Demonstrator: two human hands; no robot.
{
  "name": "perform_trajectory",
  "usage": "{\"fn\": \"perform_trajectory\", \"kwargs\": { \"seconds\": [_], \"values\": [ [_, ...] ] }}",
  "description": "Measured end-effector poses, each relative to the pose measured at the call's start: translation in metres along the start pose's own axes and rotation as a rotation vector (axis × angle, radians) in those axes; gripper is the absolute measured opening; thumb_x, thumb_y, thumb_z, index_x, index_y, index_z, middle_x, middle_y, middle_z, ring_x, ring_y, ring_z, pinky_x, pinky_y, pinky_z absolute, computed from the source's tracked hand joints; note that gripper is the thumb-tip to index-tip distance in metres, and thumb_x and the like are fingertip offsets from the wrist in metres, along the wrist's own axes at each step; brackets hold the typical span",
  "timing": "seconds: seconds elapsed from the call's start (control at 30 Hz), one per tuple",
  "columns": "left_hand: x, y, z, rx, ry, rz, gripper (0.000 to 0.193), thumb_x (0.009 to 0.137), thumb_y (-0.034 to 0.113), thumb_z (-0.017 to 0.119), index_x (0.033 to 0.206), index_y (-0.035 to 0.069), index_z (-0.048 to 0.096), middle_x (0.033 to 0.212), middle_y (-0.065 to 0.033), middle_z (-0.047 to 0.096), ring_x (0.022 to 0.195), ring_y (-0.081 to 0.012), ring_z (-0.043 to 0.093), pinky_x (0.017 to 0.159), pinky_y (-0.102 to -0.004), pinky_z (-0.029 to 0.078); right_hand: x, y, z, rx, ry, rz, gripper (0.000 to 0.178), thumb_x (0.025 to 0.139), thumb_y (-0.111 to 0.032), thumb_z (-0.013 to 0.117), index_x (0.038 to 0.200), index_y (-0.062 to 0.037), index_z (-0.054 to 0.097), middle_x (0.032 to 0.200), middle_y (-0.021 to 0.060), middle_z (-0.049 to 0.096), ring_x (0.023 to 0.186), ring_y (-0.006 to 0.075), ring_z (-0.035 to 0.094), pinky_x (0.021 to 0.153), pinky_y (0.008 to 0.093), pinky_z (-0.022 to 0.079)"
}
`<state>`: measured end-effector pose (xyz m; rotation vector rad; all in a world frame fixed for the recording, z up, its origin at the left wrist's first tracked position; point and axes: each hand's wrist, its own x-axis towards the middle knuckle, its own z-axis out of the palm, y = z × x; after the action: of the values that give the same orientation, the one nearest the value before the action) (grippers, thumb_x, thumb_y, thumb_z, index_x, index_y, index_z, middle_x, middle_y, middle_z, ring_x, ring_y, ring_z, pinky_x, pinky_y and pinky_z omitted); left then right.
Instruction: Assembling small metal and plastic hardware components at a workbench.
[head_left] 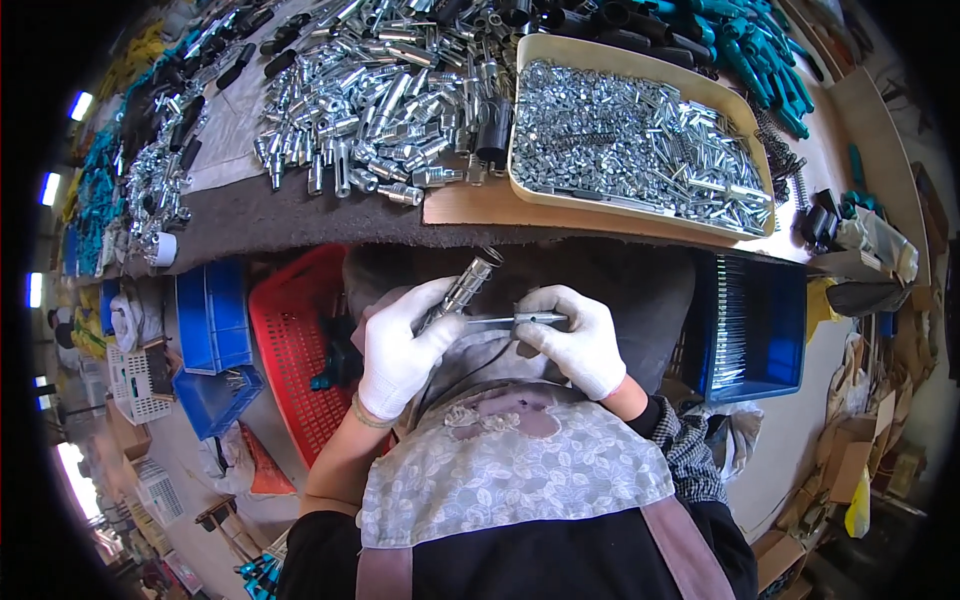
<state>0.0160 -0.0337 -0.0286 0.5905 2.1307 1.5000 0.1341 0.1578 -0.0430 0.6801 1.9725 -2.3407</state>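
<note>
My left hand [393, 358], in a white glove, is closed around a shiny ribbed metal sleeve [470, 284] that tilts up to the right, with a dark open ring at its top. In my gloved right hand [582, 345], a small metal cylinder [541, 318] with a hole in its side is pinched between thumb and fingers. A thin metal rod [490, 321] spans the gap between the hands, its left end at my left fingertips. Whether the rod is fixed in the cylinder I cannot tell. Both hands are above my lap, just before the bench edge.
On the bench stands a cream tray [640, 212] of small metal parts. Metal fittings [350, 110] are heaped left of it, teal tool bodies [765, 65] lie at the far right. Below the bench are a red basket [290, 345] on the left and a blue crate [765, 385] on the right.
</note>
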Motion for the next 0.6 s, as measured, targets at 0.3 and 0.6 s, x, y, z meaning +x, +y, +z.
{"fn": "perform_trajectory", "kwargs": {
  "seconds": [0.3, 0.6],
  "values": [
    [0.007, 0.006, -0.001, 0.188, -0.03, 0.294, 0.035, 0.079, 0.007, 0.076, 0.111, -0.002, 0.07, 0.092, -0.0137, 0.073, 0.081, -0.0209, 0.069, 0.076, -0.0309, 0.053, -0.002, 0.01, -0.019, -0.137, 0.096, -0.167, 0.016, 0.082, -0.006, 0.072, 0.096, -0.0004, 0.067, 0.086, 0.0029, 0.066, 0.08, 0.0089, 0.061, 0.074, 0.0245, 0.051],
    [0.006, 0.016, -0.011, 0.387, -0.174, 0.455, 0.034, 0.074, 0.012, 0.082, 0.105, 0.002, 0.072, 0.086, -0.0135, 0.07, 0.072, -0.0284, 0.068, 0.067, -0.0345, 0.054, -0.014, -0.022, -0.071, -0.206, 0.172, -0.173, 0.014, 0.08, -0.006, 0.066, 0.093, -0.0002, 0.065, 0.085, 0.0002, 0.061, 0.076, 0.0068, 0.053, 0.071, 0.0223, 0.045]
  ]
}}
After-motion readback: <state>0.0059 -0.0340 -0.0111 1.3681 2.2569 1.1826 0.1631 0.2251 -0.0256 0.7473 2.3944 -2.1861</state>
